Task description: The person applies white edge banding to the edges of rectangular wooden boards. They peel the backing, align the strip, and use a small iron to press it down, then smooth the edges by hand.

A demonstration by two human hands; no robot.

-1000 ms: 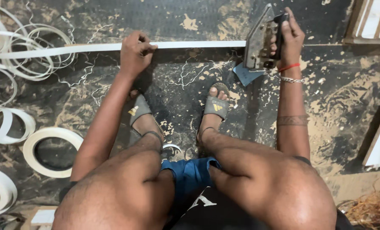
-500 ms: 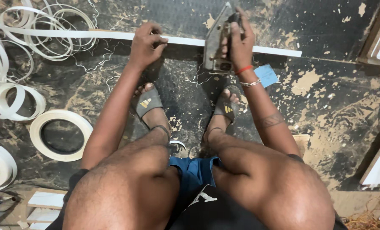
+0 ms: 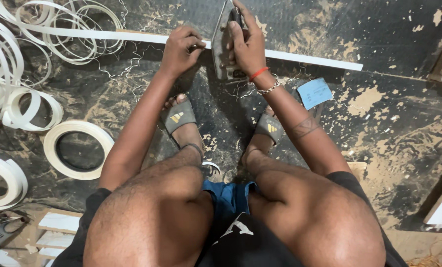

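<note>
Leftward along the white strip (image 3: 310,58) goes the hand plane (image 3: 224,47) since the earlier frame, closing on the left hand (image 3: 181,49). Right hand (image 3: 247,47) is clenched around the plane at 12 o'clock, pressing it on the strip. Left hand's fingers curl down on the strip just beside the plane. Coiled white edge banding (image 3: 77,148) lies at 9 o'clock; a blue paper (image 3: 314,92) at 2 o'clock.

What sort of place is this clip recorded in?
Most likely a carpentry or furniture workshop, with work done on the floor. Wood shavings and sawdust cover the dark floor, coils of white edge banding lie beside the person, and the right hand grips a trimming tool against a long white strip.
</note>
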